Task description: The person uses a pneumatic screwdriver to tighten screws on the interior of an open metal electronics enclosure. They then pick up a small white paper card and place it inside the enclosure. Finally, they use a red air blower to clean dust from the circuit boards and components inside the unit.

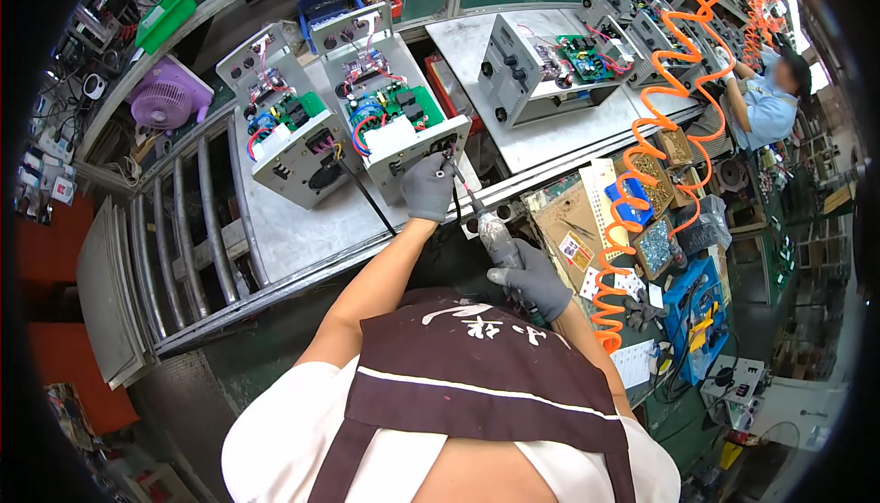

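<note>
My right hand, in a grey glove, is wrapped around a worn power screwdriver. Its long thin bit points up and away toward the front panel of an open grey device chassis. My left hand, also gloved, is at that panel's lower right, fingers closed close to the bit's tip. Whatever those fingers pinch is too small to make out. Inside this chassis sit a green circuit board, and red and blue wires. A similar open chassis stands to its left, with a black cable hanging from its panel.
More grey chassis stand on the line at right. An orange coiled air hose hangs over the right-hand bench, beside bins of screws and a blue tool tray. Metal rollers lie left. A co-worker is at far right.
</note>
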Tool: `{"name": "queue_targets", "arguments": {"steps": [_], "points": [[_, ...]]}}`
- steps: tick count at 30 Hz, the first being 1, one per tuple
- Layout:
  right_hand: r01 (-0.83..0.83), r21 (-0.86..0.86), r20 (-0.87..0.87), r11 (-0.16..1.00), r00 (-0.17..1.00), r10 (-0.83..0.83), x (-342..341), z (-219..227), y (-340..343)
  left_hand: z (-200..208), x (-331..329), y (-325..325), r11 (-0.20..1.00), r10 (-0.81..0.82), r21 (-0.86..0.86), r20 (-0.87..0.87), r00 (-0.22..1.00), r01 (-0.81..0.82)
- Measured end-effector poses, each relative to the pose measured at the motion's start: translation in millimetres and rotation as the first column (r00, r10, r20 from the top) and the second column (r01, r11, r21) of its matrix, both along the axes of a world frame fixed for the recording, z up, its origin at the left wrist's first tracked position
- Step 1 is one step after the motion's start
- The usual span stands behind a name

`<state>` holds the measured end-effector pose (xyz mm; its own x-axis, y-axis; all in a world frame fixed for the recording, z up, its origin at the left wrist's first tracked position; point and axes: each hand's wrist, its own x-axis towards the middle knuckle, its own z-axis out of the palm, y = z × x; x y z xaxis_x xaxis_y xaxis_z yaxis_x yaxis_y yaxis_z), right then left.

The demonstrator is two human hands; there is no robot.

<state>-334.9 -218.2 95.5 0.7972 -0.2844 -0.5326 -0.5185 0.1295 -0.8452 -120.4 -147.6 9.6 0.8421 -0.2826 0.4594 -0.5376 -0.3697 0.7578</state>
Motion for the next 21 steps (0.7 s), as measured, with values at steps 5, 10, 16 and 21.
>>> {"name": "queue_targets", "arguments": {"steps": [5, 10, 16, 21], "points": [[-0.027, -0.190, 0.087, 0.981, 0.995, 0.044, 5, -5, -2, -3, 3, 1, 0.998, -0.027, 0.054, 0.118, 0.993, 0.021], [0.069, 0.010, 0.092, 0.998, 0.993, -0.070, 13, -5, 5, 8, 2, -2, 0.980, 0.031, 0.198, -0.090, 0.995, -0.012], [0.075, 0.091, 0.090, 0.993, 0.992, -0.083, 18, -9, 7, -2, 0, -5, 0.994, 0.054, -0.076, -0.344, 0.937, -0.085], [0.099, 0.205, 0.032, 0.974, 0.994, -0.107, 22, -9, 7, 2, 2, 0, 0.995, 0.062, 0.099, -0.462, 0.884, -0.018]]}}
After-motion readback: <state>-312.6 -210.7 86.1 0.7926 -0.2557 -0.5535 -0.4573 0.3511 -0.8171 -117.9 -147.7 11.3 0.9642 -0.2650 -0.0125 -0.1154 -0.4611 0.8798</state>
